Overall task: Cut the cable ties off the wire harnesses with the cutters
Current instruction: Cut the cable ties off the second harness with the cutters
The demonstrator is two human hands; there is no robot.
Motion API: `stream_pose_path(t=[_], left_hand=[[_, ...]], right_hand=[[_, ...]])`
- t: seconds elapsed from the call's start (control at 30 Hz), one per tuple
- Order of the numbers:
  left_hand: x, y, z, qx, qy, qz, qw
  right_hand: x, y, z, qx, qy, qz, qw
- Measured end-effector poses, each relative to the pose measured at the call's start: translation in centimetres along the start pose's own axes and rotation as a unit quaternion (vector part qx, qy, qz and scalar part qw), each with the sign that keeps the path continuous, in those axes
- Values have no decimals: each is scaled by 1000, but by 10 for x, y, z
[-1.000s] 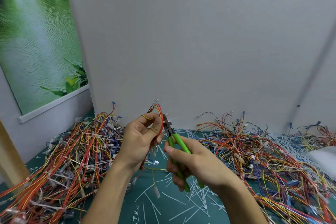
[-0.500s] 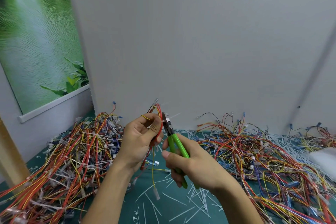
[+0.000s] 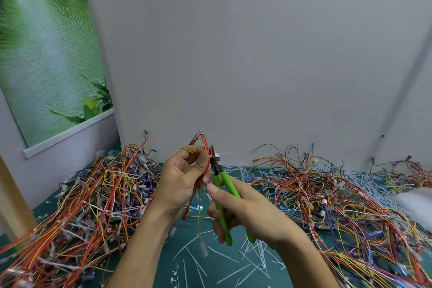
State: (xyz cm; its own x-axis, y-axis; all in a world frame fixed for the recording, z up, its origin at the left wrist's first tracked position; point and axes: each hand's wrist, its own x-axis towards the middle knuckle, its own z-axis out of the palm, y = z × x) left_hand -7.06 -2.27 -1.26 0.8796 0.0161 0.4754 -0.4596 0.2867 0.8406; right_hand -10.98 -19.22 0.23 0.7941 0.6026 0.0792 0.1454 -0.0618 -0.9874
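Green mat (image 3: 168,264) beneath wire heaps (image 3: 93,206) and scattered cut ties (image 3: 254,257)

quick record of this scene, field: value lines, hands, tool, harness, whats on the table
left hand: grips a red and yellow wire harness, held up above the mat
right hand: grips the green-handled cutters
tool position: head against the harness beside the left thumb, at a white cable tie
mat: green, strewn with cut tie pieces
left pile: tangled harnesses
right pile: tangled harnesses
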Motion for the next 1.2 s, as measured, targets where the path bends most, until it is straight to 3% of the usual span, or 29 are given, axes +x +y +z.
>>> stream_pose_path(t=[0.27, 0.63, 1.03, 1.2], left_hand=[[1, 0, -1, 9, -4, 8, 1000], [1, -1, -2, 14, 3, 0, 1000], [0, -2, -4, 17, -10, -3, 1000], [0, -1, -2, 20, -14, 2, 1000]], right_hand=[[-1, 2, -7, -44, 33, -7, 998], [0, 3, -3, -68, 21, -2, 997], [-1, 1, -6, -26, -5, 15, 1000], [-2, 2, -8, -49, 21, -4, 999]])
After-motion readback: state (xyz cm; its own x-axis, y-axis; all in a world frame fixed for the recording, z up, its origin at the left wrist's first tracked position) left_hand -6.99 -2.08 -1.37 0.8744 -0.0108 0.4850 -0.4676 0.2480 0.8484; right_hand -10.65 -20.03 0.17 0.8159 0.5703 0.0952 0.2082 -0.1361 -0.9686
